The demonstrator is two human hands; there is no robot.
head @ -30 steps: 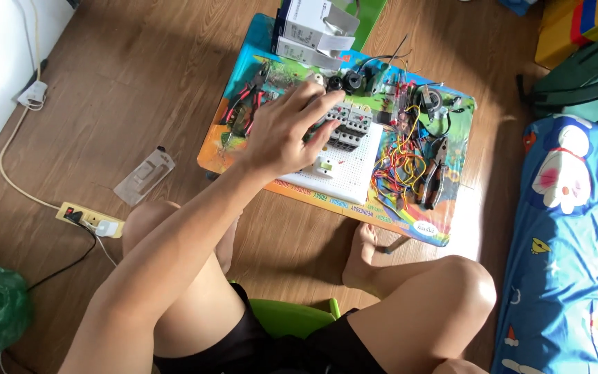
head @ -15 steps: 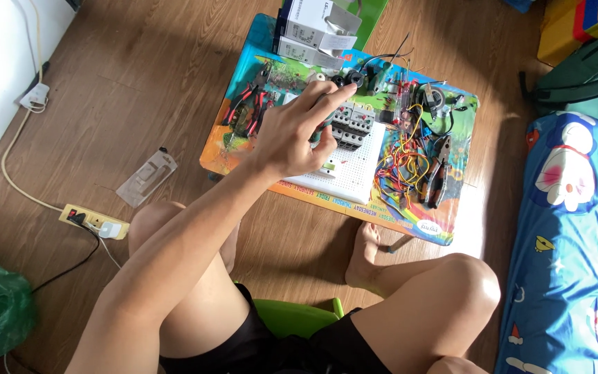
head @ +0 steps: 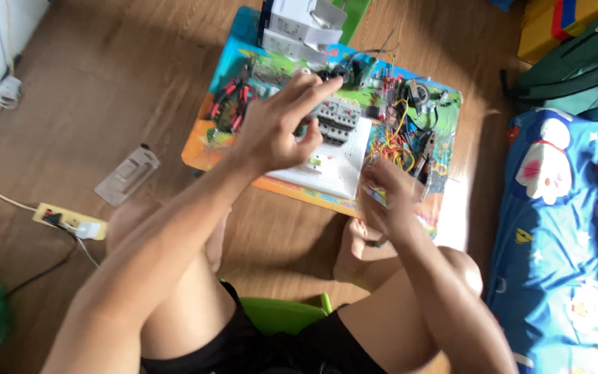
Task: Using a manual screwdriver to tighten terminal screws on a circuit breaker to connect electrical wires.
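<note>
Head view: person seated on green stool [head: 282, 315], low colourful table [head: 205, 154] between knees. Left hand [head: 278, 125] stretched over white perforated board [head: 340, 166], fingers loosely spread, forefinger reaching black round part [head: 333, 71] at far edge, nothing gripped. Grey breaker blocks [head: 333, 118] just beside that hand. Right hand [head: 390, 197] at table's near right edge, fingers curled by tangle of coloured wires [head: 389, 145]; whether it pinches one, cannot tell. Pliers [head: 425, 154] right of wires.
</note>
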